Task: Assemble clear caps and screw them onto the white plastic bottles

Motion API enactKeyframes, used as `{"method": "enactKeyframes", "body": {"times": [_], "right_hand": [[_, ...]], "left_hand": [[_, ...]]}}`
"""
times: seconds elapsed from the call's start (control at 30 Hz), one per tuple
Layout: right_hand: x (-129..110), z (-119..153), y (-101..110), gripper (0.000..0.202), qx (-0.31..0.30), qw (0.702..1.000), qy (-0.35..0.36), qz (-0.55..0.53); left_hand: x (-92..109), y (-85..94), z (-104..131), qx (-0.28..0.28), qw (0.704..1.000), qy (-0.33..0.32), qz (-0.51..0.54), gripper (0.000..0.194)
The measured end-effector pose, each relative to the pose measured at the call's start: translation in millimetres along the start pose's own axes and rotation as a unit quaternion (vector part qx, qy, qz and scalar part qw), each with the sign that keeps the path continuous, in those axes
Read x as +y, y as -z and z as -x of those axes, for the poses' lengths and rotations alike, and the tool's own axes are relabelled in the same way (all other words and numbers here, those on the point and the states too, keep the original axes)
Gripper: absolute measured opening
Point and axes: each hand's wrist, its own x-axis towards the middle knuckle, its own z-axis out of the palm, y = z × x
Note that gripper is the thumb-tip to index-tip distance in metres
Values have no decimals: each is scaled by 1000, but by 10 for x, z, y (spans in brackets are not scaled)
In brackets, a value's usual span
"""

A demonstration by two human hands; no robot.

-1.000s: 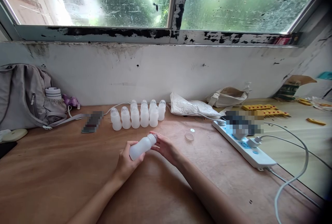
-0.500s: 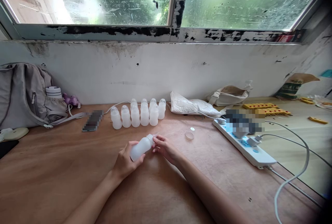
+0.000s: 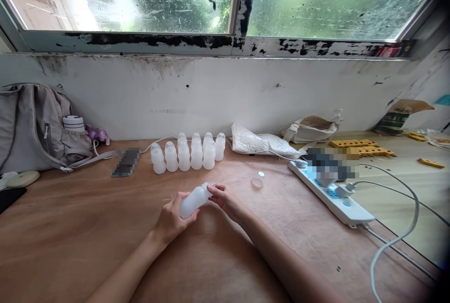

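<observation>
A frosted white bottle (image 3: 193, 202) lies tilted in my left hand (image 3: 173, 217), its neck pointing up and to the right. The fingers and thumb of my left hand are wrapped round its body. My right hand (image 3: 225, 200) pinches a small clear piece (image 3: 213, 184) at the bottle's mouth; the fingers partly hide it. Behind my hands several capped frosted bottles (image 3: 184, 155) stand upright in a group. To the right on the table lie a clear round cap (image 3: 257, 182) and a small white ring or lid (image 3: 260, 174).
A blurred phone (image 3: 125, 162) lies left of the bottles, near a grey backpack (image 3: 31, 125). A white plastic package (image 3: 260, 143) rests against the wall. On the right are a white power strip (image 3: 330, 195) with cables, a beige bag (image 3: 311, 129) and yellow strips (image 3: 353, 144).
The held bottle has shifted slightly to the right, and its mouth is now closer to the fingers of my right hand. Both hands keep their hold.
</observation>
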Motion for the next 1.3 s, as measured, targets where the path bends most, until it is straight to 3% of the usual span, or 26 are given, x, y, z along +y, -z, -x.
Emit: {"method": "enactKeyframes", "body": {"times": [0.1,0.2,0.23,0.3,0.37,0.4,0.43,0.47,0.6,0.7,0.9,1.03,1.13,1.2,1.23,1.3], "right_hand": [[2,2,-9,26,27,999,10,42],[-17,27,-48,28,35,998,29,46],[-29,40,-64,30,21,999,32,32],[-59,69,-95,39,-24,999,25,-7],[-86,99,-125,43,-62,997,17,-38],[-95,111,-140,39,-69,996,17,-49],[-99,120,-156,33,-66,996,17,-58],[-98,127,-173,25,-55,996,19,-63],[-47,129,-250,15,36,997,28,-56],[8,134,-298,19,92,993,46,-53],[23,179,-322,20,120,990,71,-30],[-4,140,-283,23,90,994,58,27],[-52,65,-166,33,106,982,107,110],[-120,10,-20,32,159,946,184,216],[-162,-15,73,32,203,906,222,296],[-250,-55,285,32,305,780,281,468]], "left_hand": [[2,-4,-5,20,1000,-5,7,33],[104,-9,-16,-18,984,108,139,40],[158,-12,-15,-63,960,165,219,41],[272,-24,-1,-176,862,266,394,43],[362,-44,25,-248,758,316,514,45],[388,-58,38,-259,734,317,541,43],[402,-74,48,-259,735,307,546,41],[403,-92,55,-252,756,288,531,38],[360,-139,58,-198,884,214,364,27],[376,-118,66,-151,938,177,258,20],[445,-74,88,-108,973,120,162,29],[407,-91,70,-113,973,122,160,27],[378,-69,48,-107,968,145,175,30],[356,-40,32,-82,968,162,176,32],[343,-26,23,-71,968,168,173,32],[315,-5,7,-56,968,176,170,33]]}}
